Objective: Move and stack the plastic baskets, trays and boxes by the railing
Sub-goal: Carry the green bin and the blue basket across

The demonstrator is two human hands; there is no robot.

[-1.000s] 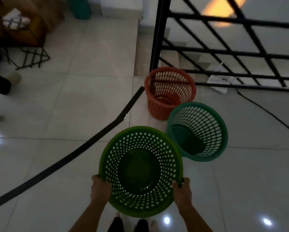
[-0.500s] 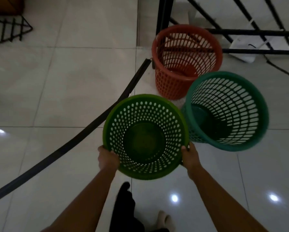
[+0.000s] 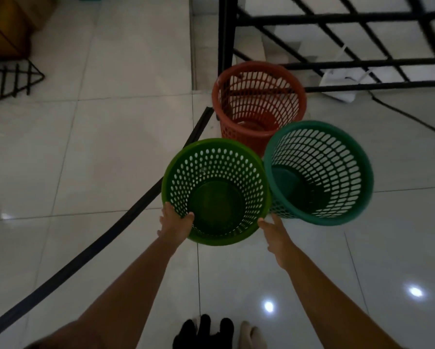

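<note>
The light green basket (image 3: 216, 191) sits straight ahead of me, mouth up, its round bottom showing through the open top. My left hand (image 3: 175, 224) holds its near-left rim, thumb hooked inside over the edge and the fingers curled down the outer wall, so the basket lies just beyond and to the right of that grip. My right hand (image 3: 274, 231) is at the near-right side of the same rim, fingers fairly straight and loosely spread; the fingertips come right up to the rim, but I cannot tell whether they press on it or sit just off it.

Just to the right, the teal basket (image 3: 318, 172) leans toward the right, its rim touching or nearly touching the light green one's rim. Behind the two, the orange basket (image 3: 258, 103) stands upright on the floor, its lower wall partly hidden by the nearer baskets. It stands right at the foot of the black railing (image 3: 337, 17), beside the corner post.

A black strip (image 3: 105, 243) runs diagonally across the pale tiled floor (image 3: 110, 147) from the lower left up to the orange basket's base. A white bag (image 3: 340, 83) lies behind the railing's bottom bar. A black wire rack (image 3: 12, 80) stands far left. My feet (image 3: 219, 332) show at the bottom edge.
</note>
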